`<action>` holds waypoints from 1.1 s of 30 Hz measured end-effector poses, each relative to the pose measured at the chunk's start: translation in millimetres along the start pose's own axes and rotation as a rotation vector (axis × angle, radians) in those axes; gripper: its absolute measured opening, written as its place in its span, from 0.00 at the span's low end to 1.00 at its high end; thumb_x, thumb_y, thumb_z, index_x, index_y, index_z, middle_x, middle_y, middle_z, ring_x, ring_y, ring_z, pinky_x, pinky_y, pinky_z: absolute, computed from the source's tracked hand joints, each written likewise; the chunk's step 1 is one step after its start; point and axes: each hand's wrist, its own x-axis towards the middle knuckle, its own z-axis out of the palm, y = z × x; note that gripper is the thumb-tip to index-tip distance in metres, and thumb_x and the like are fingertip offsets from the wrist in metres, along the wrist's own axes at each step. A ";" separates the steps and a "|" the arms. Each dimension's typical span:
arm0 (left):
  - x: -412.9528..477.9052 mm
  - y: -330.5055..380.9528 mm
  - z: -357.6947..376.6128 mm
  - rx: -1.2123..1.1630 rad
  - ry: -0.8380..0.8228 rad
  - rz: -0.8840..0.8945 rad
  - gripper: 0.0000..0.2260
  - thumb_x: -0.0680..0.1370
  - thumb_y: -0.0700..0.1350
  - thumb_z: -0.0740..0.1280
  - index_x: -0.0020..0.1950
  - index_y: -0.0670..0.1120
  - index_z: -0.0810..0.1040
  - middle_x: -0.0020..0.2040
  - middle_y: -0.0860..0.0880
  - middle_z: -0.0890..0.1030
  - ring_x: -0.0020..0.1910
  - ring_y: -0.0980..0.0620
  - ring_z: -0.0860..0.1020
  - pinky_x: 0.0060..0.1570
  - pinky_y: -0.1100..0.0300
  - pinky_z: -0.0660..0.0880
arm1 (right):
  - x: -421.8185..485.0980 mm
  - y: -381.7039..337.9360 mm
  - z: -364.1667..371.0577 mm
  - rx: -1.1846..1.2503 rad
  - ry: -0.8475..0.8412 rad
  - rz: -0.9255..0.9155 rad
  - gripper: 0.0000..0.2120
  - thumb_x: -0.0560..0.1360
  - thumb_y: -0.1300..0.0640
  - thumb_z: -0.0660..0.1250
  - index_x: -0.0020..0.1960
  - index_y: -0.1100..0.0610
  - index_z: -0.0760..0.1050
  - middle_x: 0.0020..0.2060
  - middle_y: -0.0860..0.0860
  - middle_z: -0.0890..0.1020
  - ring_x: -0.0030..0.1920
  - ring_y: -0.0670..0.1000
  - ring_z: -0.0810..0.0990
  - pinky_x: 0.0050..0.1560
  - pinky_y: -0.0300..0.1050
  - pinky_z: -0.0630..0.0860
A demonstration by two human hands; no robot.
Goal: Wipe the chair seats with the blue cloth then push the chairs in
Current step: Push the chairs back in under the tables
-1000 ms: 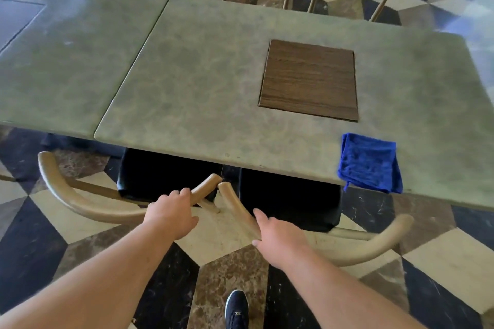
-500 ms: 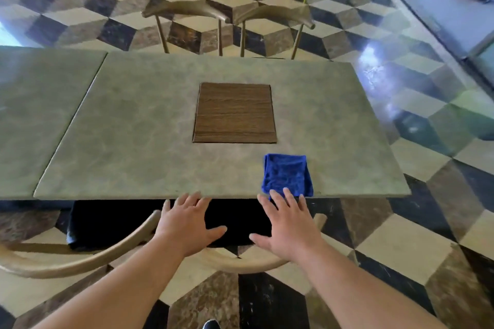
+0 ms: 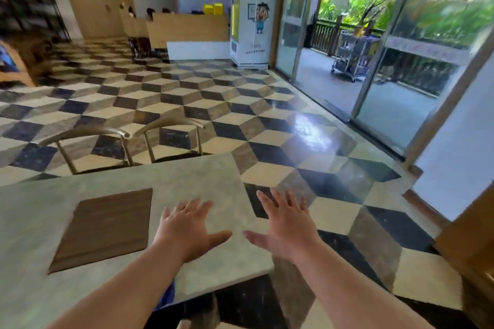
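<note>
My left hand [image 3: 187, 230] hovers open over the green table [image 3: 203, 184] near its right end, fingers spread, holding nothing. My right hand [image 3: 283, 224] is open too, held out past the table's right edge above the floor. The blue cloth [image 3: 167, 298] lies on the table's near edge, mostly hidden under my left forearm. Two chairs with curved wooden backs [image 3: 88, 132] [image 3: 171, 124] stand tucked in at the table's far side. The near chairs are out of sight below the frame.
A dark wooden inlay [image 3: 107, 227] sits in the tabletop. Cube-pattern tiled floor [image 3: 267, 104] stretches ahead and right. Glass sliding doors [image 3: 387, 75] on the right, a white vending machine [image 3: 251, 16] and a wooden counter [image 3: 187, 27] at the back.
Both hands let go of the near chair backs and rose, open, over the table's right end. The view lifted and swung right; the near chairs dropped out of sight.
</note>
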 end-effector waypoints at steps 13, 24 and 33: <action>196.3 288.6 -40.9 0.007 0.129 0.144 0.58 0.59 0.91 0.41 0.84 0.63 0.56 0.86 0.53 0.60 0.85 0.43 0.59 0.80 0.32 0.53 | 52.7 296.5 -81.3 -0.023 0.171 0.216 0.52 0.66 0.13 0.39 0.82 0.39 0.42 0.85 0.51 0.48 0.83 0.62 0.41 0.76 0.65 0.37; 399.7 384.8 -52.8 -0.012 0.007 0.270 0.55 0.63 0.89 0.45 0.85 0.62 0.51 0.88 0.52 0.51 0.86 0.43 0.51 0.82 0.33 0.50 | 182.9 427.8 -126.3 -0.066 0.069 0.404 0.61 0.55 0.12 0.30 0.82 0.39 0.42 0.85 0.50 0.43 0.83 0.62 0.40 0.79 0.71 0.45; 549.6 432.7 -74.5 -0.058 0.120 0.288 0.56 0.61 0.90 0.40 0.84 0.63 0.53 0.87 0.57 0.56 0.86 0.46 0.55 0.81 0.32 0.50 | 289.7 525.3 -133.7 -0.020 0.151 0.441 0.57 0.57 0.11 0.33 0.80 0.37 0.44 0.85 0.50 0.49 0.83 0.61 0.43 0.78 0.68 0.43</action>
